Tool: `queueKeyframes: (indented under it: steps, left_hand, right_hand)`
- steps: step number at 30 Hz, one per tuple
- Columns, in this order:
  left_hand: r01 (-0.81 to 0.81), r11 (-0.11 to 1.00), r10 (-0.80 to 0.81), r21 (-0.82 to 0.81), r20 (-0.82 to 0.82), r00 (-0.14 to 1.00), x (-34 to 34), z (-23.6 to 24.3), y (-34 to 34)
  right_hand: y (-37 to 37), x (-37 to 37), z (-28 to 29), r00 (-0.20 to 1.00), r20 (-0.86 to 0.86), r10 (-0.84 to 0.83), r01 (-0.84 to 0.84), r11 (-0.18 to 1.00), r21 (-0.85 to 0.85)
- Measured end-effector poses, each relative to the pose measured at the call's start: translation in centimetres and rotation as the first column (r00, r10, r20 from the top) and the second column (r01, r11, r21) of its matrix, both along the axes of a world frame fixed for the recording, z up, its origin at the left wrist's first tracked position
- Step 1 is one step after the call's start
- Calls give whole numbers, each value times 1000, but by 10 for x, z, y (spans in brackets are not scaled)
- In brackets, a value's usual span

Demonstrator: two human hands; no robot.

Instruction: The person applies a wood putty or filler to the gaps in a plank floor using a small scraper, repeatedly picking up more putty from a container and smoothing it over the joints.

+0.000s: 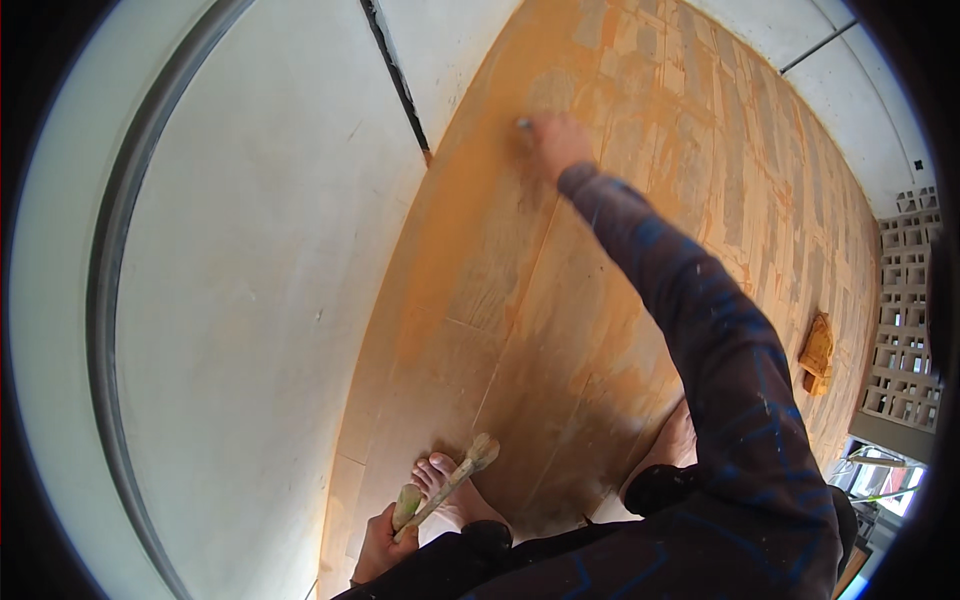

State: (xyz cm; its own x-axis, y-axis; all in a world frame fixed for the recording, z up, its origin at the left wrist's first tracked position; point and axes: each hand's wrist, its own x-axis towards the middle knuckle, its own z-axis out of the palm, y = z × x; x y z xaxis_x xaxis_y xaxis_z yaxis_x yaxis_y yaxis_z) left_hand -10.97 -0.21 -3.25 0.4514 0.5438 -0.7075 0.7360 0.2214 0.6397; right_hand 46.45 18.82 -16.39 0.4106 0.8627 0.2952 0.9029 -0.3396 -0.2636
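My left hand (pixel 376 550), low at the left by my foot, is closed around a thin pale stick (pixel 443 500) with a caked, blunt tan end. A short pale-green rounded piece (pixel 407 506) sticks up from the same grip. My right hand (pixel 560 145) reaches far forward over the tiled floor (pixel 545 340), blurred and closed. A small pale bluish tip shows at its left side; what it belongs to is hidden. Wet-looking orange-brown smears cover the floor around that hand, thickest along the wall side.
A white wall (pixel 240 300) rises along the left, with a dark narrow gap (pixel 400 80) in it. My bare feet (pixel 455 490) stand on the floor. Far right lie an orange-brown bundle (pixel 818 345), a wall of pierced blocks (pixel 900 310) and some clutter (pixel 885 480).
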Motion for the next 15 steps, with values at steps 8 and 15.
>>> queueKeyframes:
  steps: [8, 15]
  left_hand:
    - [1, 999, -4, -41, -57, 998, 8, 6, 9]
    - [42, 999, -42, -6, 28, 999, 15, 5, 13]
  right_hand:
    - [-98, -166, -35, 878, -200, 434, -415, 900, 132]
    - [-36, -47, -4, 925, -364, 109, -139, 989, -58]
